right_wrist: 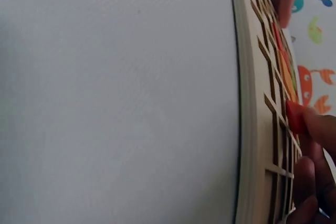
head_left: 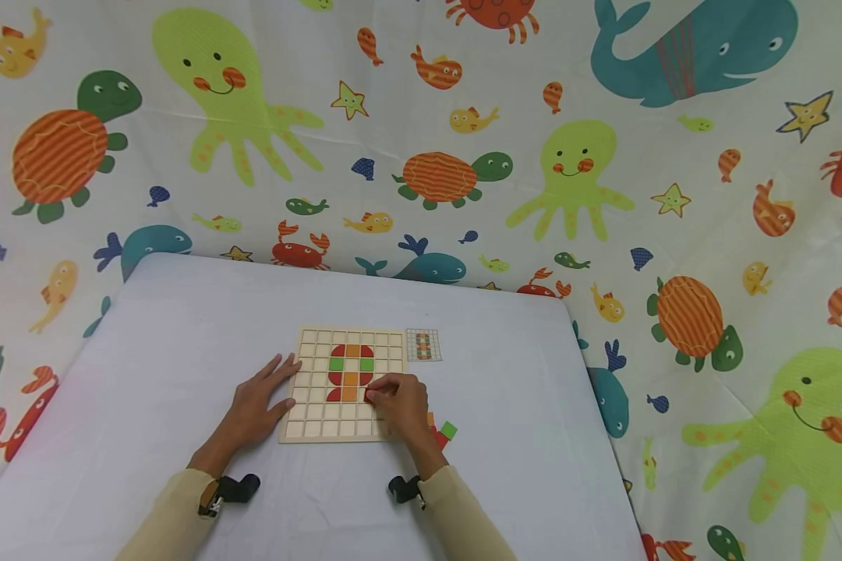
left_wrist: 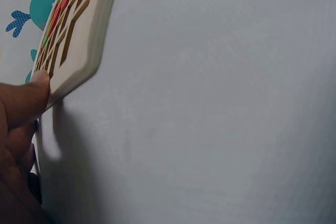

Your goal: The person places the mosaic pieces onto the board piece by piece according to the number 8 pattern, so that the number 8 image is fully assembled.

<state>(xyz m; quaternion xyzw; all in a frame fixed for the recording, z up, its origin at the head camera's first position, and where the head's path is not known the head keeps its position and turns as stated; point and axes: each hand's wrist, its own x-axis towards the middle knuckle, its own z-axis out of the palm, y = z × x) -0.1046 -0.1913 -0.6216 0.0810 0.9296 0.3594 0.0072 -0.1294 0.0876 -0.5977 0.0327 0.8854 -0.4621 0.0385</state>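
**Right hand (head_left: 403, 403) pinching a small flat red tile (head_left: 369, 395) over a square, pale wooden grid board (head_left: 337, 439)**

In the head view, the board lies on a white-covered surface (head_left: 147, 351), well in from its left and right edges. The red tile is at the cell just right of the lowest orange square tile (head_left: 349, 394); whether it has seated is hidden by the fingers. The left hand (head_left: 256, 403) lies along the board's left edge, fingers spread and nearly straight, gripping nothing. A small printed grid card (head_left: 423, 345) sits just beside the board's far right corner. Loose tiles, including a green square one (head_left: 449, 430), lie beside the near right part of the board, partly behind the right forearm.

In the left wrist view, the left thumb touches the board's rim; the other fingers are too cropped and dim to read. Light pressure there should keep the board from sliding.

In the right wrist view, thumb and fingers are closed together on the red tile, which stands proud of the thin dividers. A good placement probably means checking its orientation against the card, turning it square to the cell, lowering it level, then pressing with one fingertip. Holding the forearm clear of the loose tiles would avoid scattering them.
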